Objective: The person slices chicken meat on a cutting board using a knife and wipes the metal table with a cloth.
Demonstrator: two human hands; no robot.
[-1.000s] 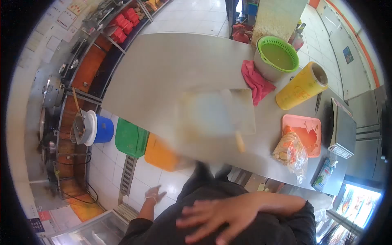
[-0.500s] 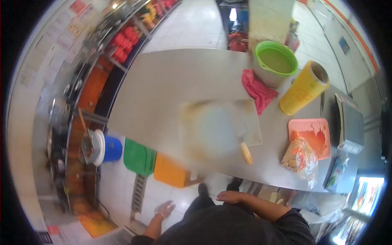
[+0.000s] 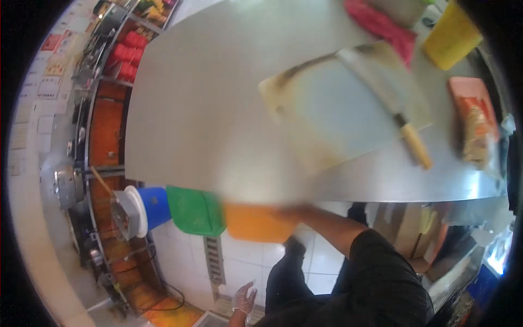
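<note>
Right arm point(image 3: 332, 227) stretched forward and inward, right hand point(image 3: 286, 213) blurred at its end; gloved left hand point(image 3: 243, 300) hung low, loosely spread.

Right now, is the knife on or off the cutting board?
On: the knife lies across the cutting board, its handle end jutting past the edge.

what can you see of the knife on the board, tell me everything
The knife has a long, silvery, metal-looking blade, a dark collar and a pale, wooden-looking handle. It lies diagonally across the pale, stained board, the blade running toward the far edge; the handle reaches past the near edge, over the metal-looking table. Whether it touches the table is unclear. The right hand and gloved left hand are away from it.
</note>
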